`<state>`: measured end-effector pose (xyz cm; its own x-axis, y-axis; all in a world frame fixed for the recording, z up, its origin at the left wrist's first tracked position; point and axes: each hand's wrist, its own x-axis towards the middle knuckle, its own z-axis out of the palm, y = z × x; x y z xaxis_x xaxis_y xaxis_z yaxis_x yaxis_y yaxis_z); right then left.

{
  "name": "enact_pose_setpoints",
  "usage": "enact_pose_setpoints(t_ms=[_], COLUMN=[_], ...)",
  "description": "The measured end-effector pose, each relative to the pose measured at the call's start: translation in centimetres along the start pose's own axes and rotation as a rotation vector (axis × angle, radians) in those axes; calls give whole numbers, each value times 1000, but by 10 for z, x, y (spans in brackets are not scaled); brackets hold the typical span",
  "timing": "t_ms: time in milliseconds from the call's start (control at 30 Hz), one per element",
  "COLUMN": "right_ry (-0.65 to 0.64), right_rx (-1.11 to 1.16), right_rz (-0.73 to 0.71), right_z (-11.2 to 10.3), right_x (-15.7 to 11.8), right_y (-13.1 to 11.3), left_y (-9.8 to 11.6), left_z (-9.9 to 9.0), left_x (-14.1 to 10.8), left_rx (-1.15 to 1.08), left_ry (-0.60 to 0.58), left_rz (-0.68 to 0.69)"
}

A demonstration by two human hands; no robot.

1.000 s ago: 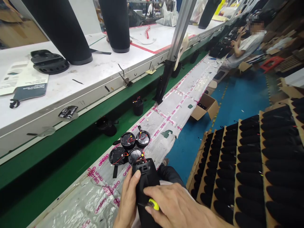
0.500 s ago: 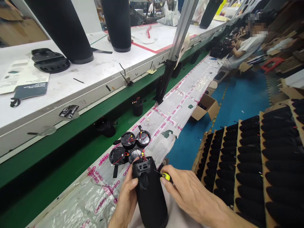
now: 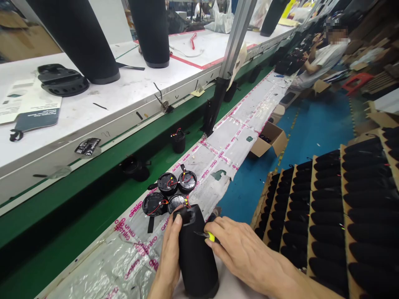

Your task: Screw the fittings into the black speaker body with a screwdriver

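So far, four round caps (image 3: 170,193) with red wires lie loose on the counter (image 3: 218,149), not yet put on anything. Just in front of them, the left hand (image 3: 171,253) is wrapped around a black tube (image 3: 196,253), thumb on its top. The right hand (image 3: 243,253) pinches a small yellow tool (image 3: 209,236) against the tube's side. Rows of tubes (image 3: 343,216) wait in trays on the right.

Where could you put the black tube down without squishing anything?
Bare patches: the taped bench top beyond the round caps, up to the grey post; and the bench left of the left hand. Crowded: around the caps, right by the black tube, and the trays past the right hand.
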<state>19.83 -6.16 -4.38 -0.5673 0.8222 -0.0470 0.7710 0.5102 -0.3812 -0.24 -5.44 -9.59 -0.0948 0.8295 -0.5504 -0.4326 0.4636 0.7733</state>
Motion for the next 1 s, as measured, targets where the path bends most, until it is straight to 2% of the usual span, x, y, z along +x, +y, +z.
enact_pose_setpoints(t_ms=[100,233,400,500,600,733,900,1000], right_ry=[1,-11,-82,-134,-182,-211,-237,-204], right_rx=[-82,-201,-263,-320,-345,-350,-386,-414], right_rz=[-1,-17,-67,-116,-207,-276,-307,-285], right_z=[-1,-5,-20,-32,-42,-48,-41,-34], right_x=[5,14,30,40,46,50,53,54], right_y=[0,-3,-2,2,5,11,16,15], left_y=[-4,-11,-8,2,10,14,11,9], left_z=[-3,-7,-14,-11,-3,8,11,8], left_x=[3,5,-1,-9,-16,-22,-23,-21], left_rx=[84,79,36,124,261,331,370,396], left_ry=[18,15,-135,-190,-143,-67,-38,-27], left_rz=[25,34,20,75,138,158,168,170])
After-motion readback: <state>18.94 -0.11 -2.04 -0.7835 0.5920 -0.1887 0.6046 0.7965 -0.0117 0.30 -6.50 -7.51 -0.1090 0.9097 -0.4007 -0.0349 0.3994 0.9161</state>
